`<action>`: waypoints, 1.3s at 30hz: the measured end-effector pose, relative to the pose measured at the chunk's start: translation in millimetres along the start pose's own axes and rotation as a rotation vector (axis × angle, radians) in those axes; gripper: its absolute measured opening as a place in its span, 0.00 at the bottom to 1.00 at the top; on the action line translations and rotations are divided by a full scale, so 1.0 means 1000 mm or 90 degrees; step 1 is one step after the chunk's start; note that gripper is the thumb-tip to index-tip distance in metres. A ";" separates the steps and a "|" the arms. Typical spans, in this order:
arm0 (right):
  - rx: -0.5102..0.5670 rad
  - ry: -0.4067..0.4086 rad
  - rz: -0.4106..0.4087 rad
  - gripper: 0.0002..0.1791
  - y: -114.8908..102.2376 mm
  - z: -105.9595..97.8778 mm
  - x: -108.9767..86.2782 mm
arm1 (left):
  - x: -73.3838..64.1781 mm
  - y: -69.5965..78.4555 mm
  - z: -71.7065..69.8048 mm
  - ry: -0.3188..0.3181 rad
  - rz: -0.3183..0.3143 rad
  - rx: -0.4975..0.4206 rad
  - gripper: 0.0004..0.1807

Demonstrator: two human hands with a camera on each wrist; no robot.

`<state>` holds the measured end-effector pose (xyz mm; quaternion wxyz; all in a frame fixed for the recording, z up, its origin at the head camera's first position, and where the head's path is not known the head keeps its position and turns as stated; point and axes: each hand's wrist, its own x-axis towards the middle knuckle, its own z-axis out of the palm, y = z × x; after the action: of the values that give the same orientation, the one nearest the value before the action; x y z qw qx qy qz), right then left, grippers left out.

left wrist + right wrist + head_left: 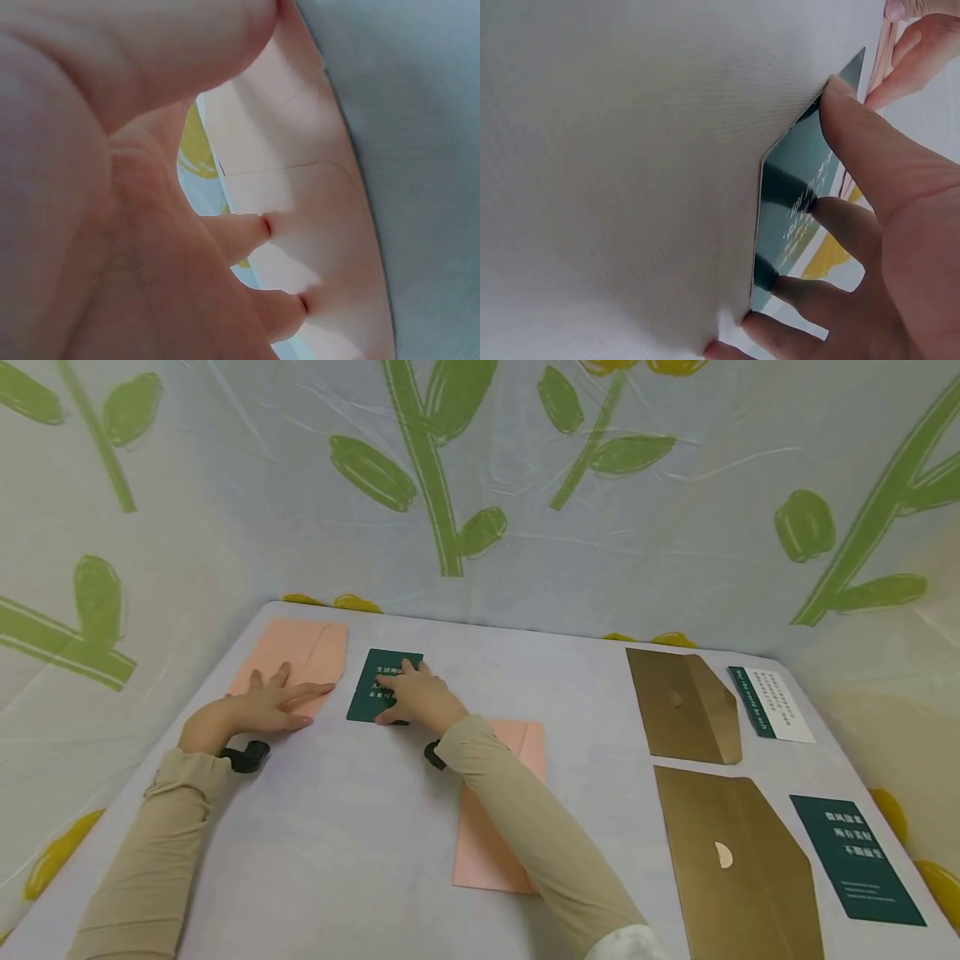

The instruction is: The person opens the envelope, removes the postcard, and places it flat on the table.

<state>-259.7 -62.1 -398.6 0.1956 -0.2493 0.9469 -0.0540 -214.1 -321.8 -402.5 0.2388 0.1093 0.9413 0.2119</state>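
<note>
At the far left of the table, my left hand [258, 708] rests with spread fingers on a pink envelope [324, 647]. Its fingertips touch the envelope's surface [300, 202] in the left wrist view. To the right of that envelope, a dark green card [363, 697] with white printed characters lies flat on the table. My right hand [423, 697] touches this card with spread fingers, covering its right part. In the right wrist view the thumb is at one edge of the card [780, 217], and other fingertips touch its face and another edge.
A second pink envelope [480, 852] lies partly under the right forearm. On the right are two brown envelopes, a smaller one [667, 710] behind a larger one [742, 893]. Beside them lie a white-and-green card [780, 706] and another green card [855, 860] near the table edge.
</note>
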 end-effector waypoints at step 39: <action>0.180 0.145 -0.111 0.39 0.044 -0.031 -0.042 | -0.009 0.054 -0.004 0.122 0.061 0.020 0.34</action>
<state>-258.5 -2.6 -364.4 0.1147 -0.2925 0.9208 -0.2310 -202.9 -278.1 -371.3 0.1357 0.1371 0.9568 0.2177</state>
